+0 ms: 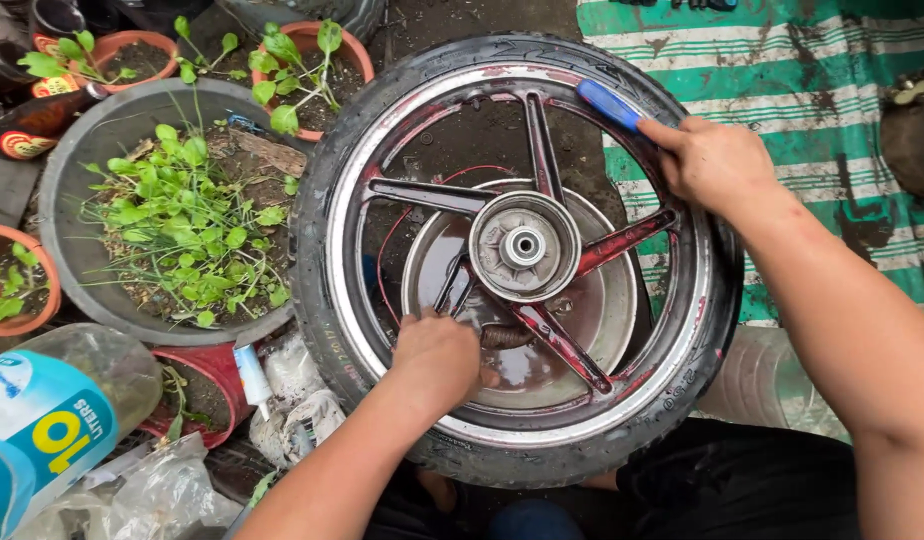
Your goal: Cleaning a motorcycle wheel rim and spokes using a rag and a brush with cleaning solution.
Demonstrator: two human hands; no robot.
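A motorcycle wheel with a black tyre [332,180] and red-and-chrome spoked rim [682,330] lies flat in front of me, its hub [524,245] in the middle. My right hand [717,165] holds a blue-handled brush [609,104] against the rim at the upper right. My left hand [437,360] reaches between the spokes at the lower left, closed around something I cannot make out. A metal basin [572,360] with dark water sits under the wheel.
A large grey planter [77,170] with green weeds stands left of the wheel, with small clay pots [312,40] behind it. A big clear water bottle [52,420] lies at the lower left. A green-and-white striped mat [812,90] covers the ground on the right.
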